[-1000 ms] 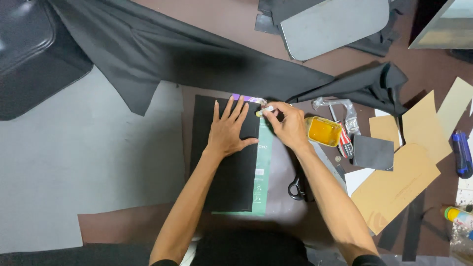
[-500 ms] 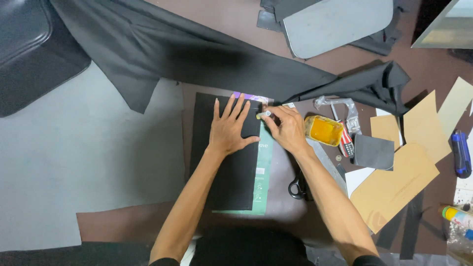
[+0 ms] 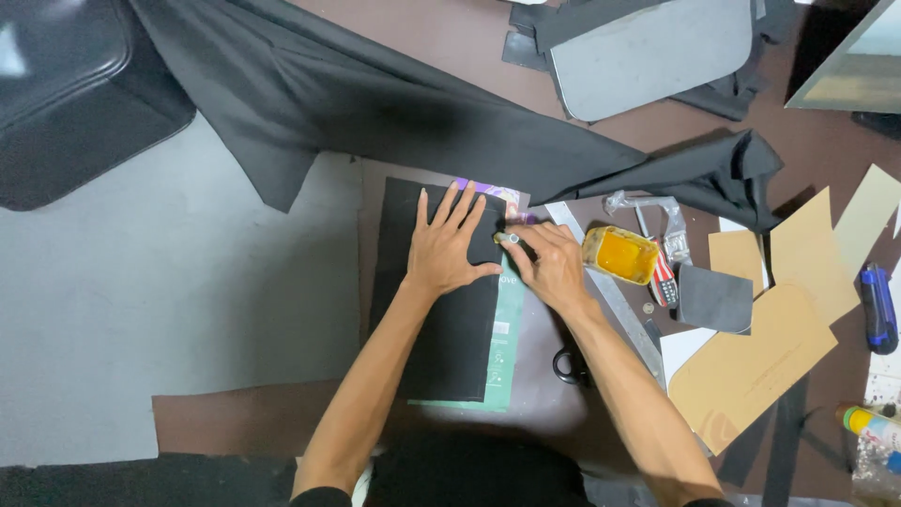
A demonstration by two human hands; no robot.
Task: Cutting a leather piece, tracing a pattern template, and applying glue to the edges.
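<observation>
My left hand (image 3: 449,246) lies flat, fingers spread, on a black rectangular sheet (image 3: 441,338) that covers a green card (image 3: 505,347) with a purple top end (image 3: 488,189). My right hand (image 3: 549,263) is closed around a small tool, its tip at the black sheet's upper right edge beside my left fingers. What the tool is stays hidden by the fingers.
A yellow glue tub (image 3: 619,254) and a metal ruler (image 3: 619,310) lie right of my right hand, scissors (image 3: 566,364) under the forearm. Tan cardboard pieces (image 3: 751,366), a dark grey patch (image 3: 715,299) and a blue cutter (image 3: 878,306) sit at right. Black fabric (image 3: 375,103) drapes across the top.
Both hands stay at the same spot on the black sheet; my right hand has shifted slightly along the sheet's upper right edge.
</observation>
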